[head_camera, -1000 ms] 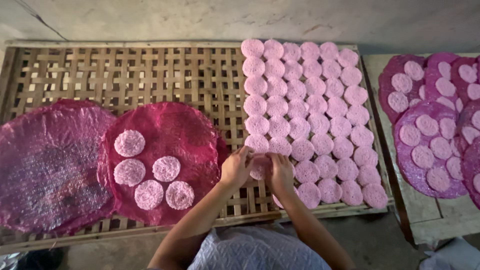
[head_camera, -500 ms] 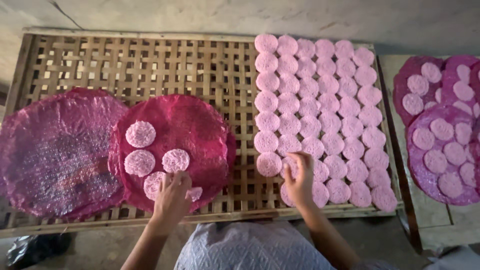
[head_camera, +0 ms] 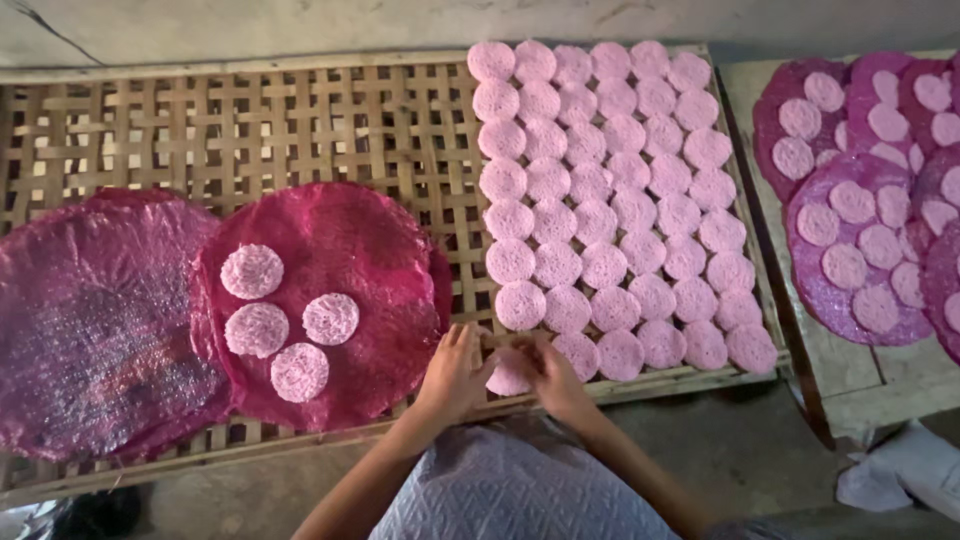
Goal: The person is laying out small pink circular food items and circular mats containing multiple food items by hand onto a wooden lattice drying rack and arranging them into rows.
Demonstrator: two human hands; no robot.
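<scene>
2 hands (head_camera: 505, 375) grasp 1 pink disc (head_camera: 508, 378); 4 discs (head_camera: 275, 322) lie on the red mat (head_camera: 350, 240).

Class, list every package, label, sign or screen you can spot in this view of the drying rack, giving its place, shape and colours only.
No labels, signs or screens show.
Nearest to a package: a crumpled white wrapping, floor, bottom right; too unclear to identify.
Dark pink round mats, on the bamboo rack, left; they carry pale pink discs, not wrapping.
</scene>
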